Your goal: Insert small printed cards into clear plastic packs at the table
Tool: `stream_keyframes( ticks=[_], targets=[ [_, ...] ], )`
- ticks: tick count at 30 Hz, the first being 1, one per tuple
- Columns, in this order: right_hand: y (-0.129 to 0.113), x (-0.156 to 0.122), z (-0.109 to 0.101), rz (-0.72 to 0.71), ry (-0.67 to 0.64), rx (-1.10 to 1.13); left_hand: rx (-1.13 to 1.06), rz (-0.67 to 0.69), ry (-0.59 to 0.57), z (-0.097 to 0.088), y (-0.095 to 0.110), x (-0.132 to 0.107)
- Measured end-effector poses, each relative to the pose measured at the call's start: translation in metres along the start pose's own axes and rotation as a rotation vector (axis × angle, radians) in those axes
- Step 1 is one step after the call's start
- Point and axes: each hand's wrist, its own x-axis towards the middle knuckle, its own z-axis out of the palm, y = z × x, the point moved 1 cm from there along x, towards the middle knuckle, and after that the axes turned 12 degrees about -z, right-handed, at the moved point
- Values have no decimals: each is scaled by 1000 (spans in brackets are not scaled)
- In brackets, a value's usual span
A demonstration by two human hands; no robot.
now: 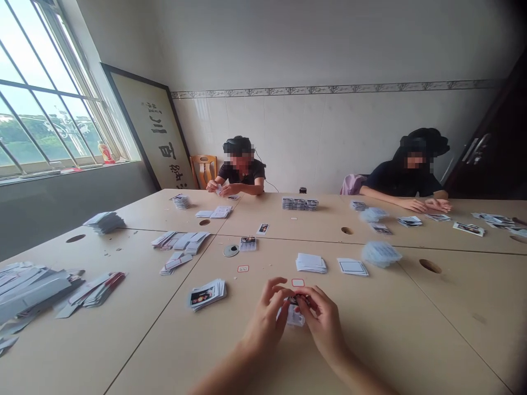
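Both my hands meet over the near middle of the beige table (pixel 391 329). My left hand (pixel 265 318) and my right hand (pixel 323 321) pinch a small card in a clear sleeve (pixel 295 315) between their fingertips, just above the tabletop. A small red-edged sticker (pixel 297 282) lies right beyond my fingers. To the left, a stack of photo cards (pixel 207 294) rests on the table. Farther off lie two white stacks (pixel 311 263) (pixel 352 266) and a pile of clear sleeves (pixel 381 253).
Two other people sit at the far side, one (pixel 241 170) handling cards, one (pixel 405 175) with hands flat on the table. Card piles (pixel 181 244) (pixel 300 203), grey sleeve heaps (pixel 28 288), a round disc (pixel 231 250) and cable holes (pixel 430 266) dot the table.
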Motion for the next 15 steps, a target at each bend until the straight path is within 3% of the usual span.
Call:
stream_keyframes(
  ticks=[6, 15],
  targets=[
    [1, 0, 1, -1, -4, 46, 19, 27, 5, -1, 0, 2],
    [-6, 1, 2, 19, 18, 67, -75, -64, -36, -3, 1, 3]
  ],
)
